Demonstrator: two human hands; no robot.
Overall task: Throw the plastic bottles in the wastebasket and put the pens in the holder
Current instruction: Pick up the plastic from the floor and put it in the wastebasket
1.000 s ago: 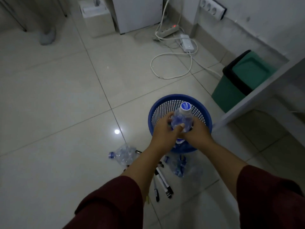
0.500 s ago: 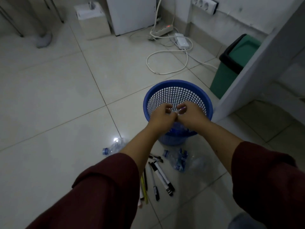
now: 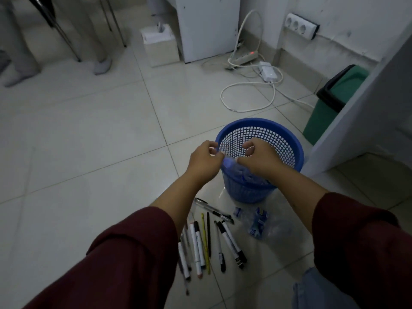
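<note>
Both hands, left (image 3: 204, 162) and right (image 3: 259, 160), sit over the near rim of the blue wastebasket (image 3: 289, 141), part blocking its mouth. A white panel (image 3: 356, 121) stands just beside the basket on the right, a green bin (image 3: 327, 108) behind. Pens (image 3: 207, 239) and a crushed bottle (image 3: 260, 224) litter the floor (image 3: 89, 141) in front; the tiles to the left lie open. A cable (image 3: 249, 94) loops beyond.
</note>
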